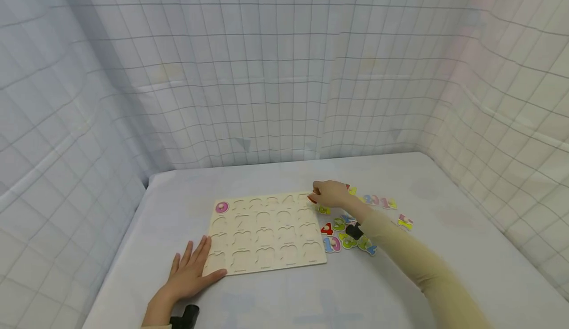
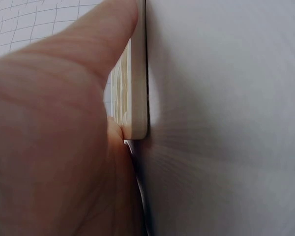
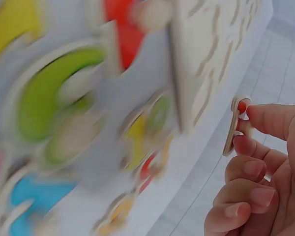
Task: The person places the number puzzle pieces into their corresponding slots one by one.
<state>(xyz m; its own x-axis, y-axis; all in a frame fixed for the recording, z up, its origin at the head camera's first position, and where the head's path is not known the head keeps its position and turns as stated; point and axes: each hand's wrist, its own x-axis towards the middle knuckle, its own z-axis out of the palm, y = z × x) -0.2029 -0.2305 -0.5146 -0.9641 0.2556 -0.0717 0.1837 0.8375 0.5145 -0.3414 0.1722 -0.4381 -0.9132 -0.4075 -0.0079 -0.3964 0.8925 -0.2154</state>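
My right hand (image 1: 329, 193) is over the far right corner of a pale wooden puzzle board (image 1: 251, 224). Its thumb and a finger pinch a red puzzle piece (image 3: 243, 106) by the wooden knob; the right wrist view shows this piece edge-on, its shape unclear. My left hand (image 1: 188, 272) lies with spread, straight fingers at the board's near left corner, the thumb along the near edge. In the left wrist view, palm and thumb are beside the board's rim (image 2: 139, 93). A round pink piece (image 1: 222, 207) sits in the far left recess.
Right of the board lie several loose number pieces, among them a red 4 (image 1: 327, 229) and a green 3 (image 1: 348, 240). A pink and yellow piece (image 1: 405, 222) lies farther right. White gridded cloth (image 1: 284, 97) surrounds the white table (image 1: 275, 299).
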